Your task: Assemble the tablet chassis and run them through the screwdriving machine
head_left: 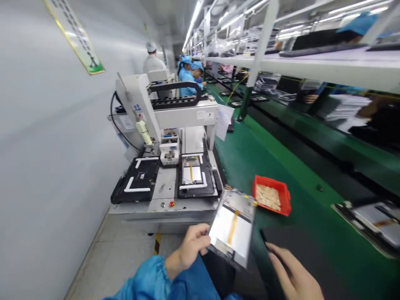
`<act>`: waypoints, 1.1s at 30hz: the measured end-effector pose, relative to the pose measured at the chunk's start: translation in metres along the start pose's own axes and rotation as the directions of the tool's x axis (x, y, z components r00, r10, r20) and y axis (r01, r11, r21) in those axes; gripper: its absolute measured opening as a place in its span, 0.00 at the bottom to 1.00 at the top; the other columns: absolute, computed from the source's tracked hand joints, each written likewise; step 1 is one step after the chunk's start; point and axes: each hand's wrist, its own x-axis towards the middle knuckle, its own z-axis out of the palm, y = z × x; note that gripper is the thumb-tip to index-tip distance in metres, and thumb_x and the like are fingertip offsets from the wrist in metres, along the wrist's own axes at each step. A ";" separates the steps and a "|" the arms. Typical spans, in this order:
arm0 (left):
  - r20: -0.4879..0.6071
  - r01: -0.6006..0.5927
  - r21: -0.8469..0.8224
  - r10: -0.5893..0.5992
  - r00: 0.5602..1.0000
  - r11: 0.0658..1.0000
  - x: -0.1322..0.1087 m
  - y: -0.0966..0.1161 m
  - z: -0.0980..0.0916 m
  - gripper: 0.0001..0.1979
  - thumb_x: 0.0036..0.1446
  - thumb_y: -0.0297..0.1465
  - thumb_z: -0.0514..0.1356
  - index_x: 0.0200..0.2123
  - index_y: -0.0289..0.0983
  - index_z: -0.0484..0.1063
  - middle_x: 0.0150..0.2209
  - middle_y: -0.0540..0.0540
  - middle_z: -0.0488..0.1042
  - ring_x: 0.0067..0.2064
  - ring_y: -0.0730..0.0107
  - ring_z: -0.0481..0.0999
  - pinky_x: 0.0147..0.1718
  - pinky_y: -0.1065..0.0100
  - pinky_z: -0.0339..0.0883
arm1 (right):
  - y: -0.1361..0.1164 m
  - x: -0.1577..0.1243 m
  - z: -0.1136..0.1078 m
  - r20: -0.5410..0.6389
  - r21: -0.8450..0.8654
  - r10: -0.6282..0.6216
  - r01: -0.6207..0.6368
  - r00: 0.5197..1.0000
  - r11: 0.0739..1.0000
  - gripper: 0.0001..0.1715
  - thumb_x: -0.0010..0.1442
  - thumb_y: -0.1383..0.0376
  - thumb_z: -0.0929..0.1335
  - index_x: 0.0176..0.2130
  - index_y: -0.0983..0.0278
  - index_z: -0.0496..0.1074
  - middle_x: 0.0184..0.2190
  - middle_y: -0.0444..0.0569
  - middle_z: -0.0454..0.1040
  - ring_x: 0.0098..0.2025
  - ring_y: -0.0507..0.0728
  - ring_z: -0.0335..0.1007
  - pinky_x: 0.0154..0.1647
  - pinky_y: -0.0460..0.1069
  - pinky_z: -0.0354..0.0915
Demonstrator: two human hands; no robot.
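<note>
My left hand (191, 246) pinches the lower left edge of an opened tablet (242, 233), holding it tilted above the bench's near edge. The tablet's silver battery and a strip of orange tape face up. My right hand (295, 273) has its fingers closed on the left edge of a flat black panel (300, 246), which lies at the bench's near side. Part of that panel is behind the hand. Beyond the tablet, a white desktop machine (184, 118) carries another open tablet (191, 173) in its right black fixture (196, 191).
The left black fixture (140, 179) has white corner guides. A red tray (284, 202) of small pale pieces sits on the green bench (243, 154). Another open tablet (375, 221) lies at the right, beside the dark conveyor. A shelf (312, 68) overhangs the line. Several people work farther back.
</note>
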 end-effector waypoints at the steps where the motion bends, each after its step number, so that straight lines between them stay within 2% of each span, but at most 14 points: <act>1: -0.088 -0.053 0.016 0.054 0.995 0.998 -0.005 0.005 -0.023 0.16 0.50 0.41 0.66 0.32 0.32 0.74 0.23 0.52 0.66 0.21 0.81 0.57 0.19 0.75 0.48 | -0.019 0.032 0.017 0.007 -0.018 -0.070 0.070 0.998 0.997 0.17 0.62 0.52 0.64 0.43 0.55 0.77 0.46 0.50 0.79 0.46 0.65 0.77 0.46 0.57 0.74; 3: -0.258 -0.131 0.058 0.141 0.956 0.990 -0.016 0.011 -0.063 0.16 0.52 0.42 0.65 0.31 0.33 0.73 0.24 0.52 0.65 0.22 0.80 0.56 0.20 0.75 0.49 | -0.057 0.096 0.059 0.054 -0.018 -0.205 0.206 0.977 0.978 0.18 0.65 0.56 0.62 0.47 0.59 0.75 0.48 0.51 0.77 0.50 0.62 0.74 0.53 0.56 0.70; 5: -0.403 -0.167 0.090 0.189 0.895 0.982 -0.026 0.015 -0.096 0.17 0.52 0.43 0.66 0.30 0.33 0.72 0.24 0.52 0.65 0.23 0.80 0.55 0.20 0.76 0.49 | -0.096 0.158 0.113 0.123 -0.034 -0.302 0.308 0.945 0.951 0.19 0.65 0.61 0.61 0.51 0.63 0.72 0.49 0.54 0.76 0.52 0.61 0.71 0.56 0.55 0.66; 8: -0.530 -0.183 0.095 0.205 0.823 0.979 -0.041 0.018 -0.128 0.18 0.52 0.44 0.67 0.33 0.34 0.74 0.27 0.51 0.68 0.24 0.78 0.58 0.20 0.76 0.50 | -0.149 0.232 0.198 0.240 -0.136 -0.305 0.343 0.922 0.929 0.23 0.61 0.67 0.64 0.55 0.67 0.70 0.52 0.58 0.73 0.55 0.62 0.68 0.58 0.54 0.62; 10: -0.577 -0.182 0.074 0.191 0.794 0.981 -0.050 0.019 -0.140 0.18 0.51 0.44 0.67 0.36 0.35 0.75 0.28 0.49 0.70 0.26 0.76 0.60 0.21 0.76 0.52 | -0.177 0.266 0.247 0.249 -0.153 -0.304 0.347 0.920 0.925 0.27 0.58 0.68 0.66 0.57 0.68 0.69 0.55 0.60 0.71 0.58 0.64 0.65 0.60 0.55 0.58; 12: -0.611 -0.168 0.035 0.154 0.776 0.985 -0.055 0.019 -0.147 0.20 0.49 0.46 0.68 0.37 0.35 0.76 0.29 0.48 0.72 0.26 0.75 0.61 0.21 0.76 0.53 | -0.193 0.286 0.283 0.237 -0.158 -0.293 0.335 0.926 0.929 0.30 0.55 0.68 0.68 0.58 0.68 0.68 0.59 0.63 0.67 0.62 0.67 0.59 0.64 0.59 0.52; 15: -0.641 -0.158 -0.031 0.102 0.761 0.987 -0.055 0.017 -0.152 0.22 0.47 0.46 0.69 0.37 0.35 0.76 0.28 0.49 0.71 0.25 0.76 0.60 0.21 0.75 0.53 | -0.202 0.297 0.312 0.208 -0.144 -0.257 0.289 0.944 0.946 0.34 0.51 0.68 0.70 0.58 0.67 0.67 0.63 0.64 0.62 0.66 0.70 0.51 0.67 0.65 0.42; 17: -0.646 -0.167 -0.055 0.093 0.758 0.984 -0.048 0.018 -0.154 0.21 0.46 0.46 0.70 0.36 0.35 0.76 0.27 0.49 0.71 0.24 0.77 0.59 0.21 0.75 0.53 | -0.202 0.300 0.317 0.186 -0.108 -0.234 0.257 0.954 0.960 0.36 0.49 0.70 0.70 0.58 0.66 0.68 0.64 0.62 0.60 0.68 0.70 0.48 0.67 0.65 0.39; 20: -0.627 -0.191 -0.063 0.110 0.771 0.979 -0.031 0.022 -0.156 0.20 0.48 0.44 0.69 0.36 0.35 0.76 0.27 0.49 0.70 0.25 0.78 0.58 0.21 0.75 0.53 | -0.200 0.308 0.309 0.145 -0.007 -0.190 0.193 0.971 0.981 0.35 0.49 0.70 0.70 0.58 0.66 0.69 0.67 0.61 0.57 0.68 0.70 0.49 0.68 0.64 0.42; 22: -0.588 -0.217 -0.058 0.142 0.797 0.974 -0.013 0.026 -0.159 0.17 0.52 0.43 0.68 0.36 0.34 0.75 0.27 0.50 0.68 0.25 0.78 0.57 0.21 0.76 0.52 | -0.192 0.321 0.292 0.125 0.097 -0.139 0.128 0.982 0.987 0.34 0.51 0.67 0.69 0.58 0.66 0.69 0.66 0.60 0.59 0.65 0.68 0.55 0.66 0.62 0.49; 25: -0.515 -0.255 -0.028 0.205 0.832 0.967 0.023 0.035 -0.165 0.14 0.54 0.41 0.66 0.33 0.34 0.74 0.27 0.51 0.66 0.24 0.79 0.57 0.21 0.76 0.51 | -0.165 0.344 0.253 0.137 0.294 -0.040 -0.002 0.990 0.956 0.28 0.54 0.62 0.68 0.54 0.64 0.73 0.56 0.56 0.72 0.55 0.63 0.69 0.60 0.57 0.61; 29: -0.457 -0.255 0.019 0.235 0.858 0.967 0.088 0.049 -0.170 0.16 0.50 0.41 0.67 0.31 0.34 0.72 0.26 0.52 0.65 0.23 0.81 0.57 0.19 0.76 0.49 | -0.116 0.357 0.204 0.183 0.546 0.141 -0.220 0.973 0.808 0.24 0.56 0.59 0.66 0.49 0.66 0.76 0.41 0.52 0.81 0.42 0.59 0.77 0.47 0.54 0.71; 31: -0.424 -0.245 0.037 0.237 0.874 0.969 0.119 0.056 -0.169 0.17 0.48 0.42 0.67 0.30 0.34 0.70 0.25 0.53 0.64 0.21 0.82 0.57 0.18 0.76 0.49 | -0.097 0.352 0.192 0.217 0.640 0.219 -0.308 0.951 0.704 0.23 0.57 0.58 0.66 0.48 0.66 0.76 0.35 0.52 0.81 0.37 0.59 0.78 0.42 0.53 0.74; 33: -0.390 -0.234 0.058 0.237 0.889 0.971 0.143 0.062 -0.166 0.19 0.46 0.44 0.68 0.29 0.34 0.70 0.23 0.54 0.63 0.20 0.82 0.57 0.18 0.75 0.49 | -0.086 0.344 0.189 0.259 0.709 0.272 -0.373 0.927 0.599 0.21 0.57 0.57 0.66 0.45 0.66 0.77 0.31 0.52 0.81 0.33 0.60 0.79 0.37 0.54 0.75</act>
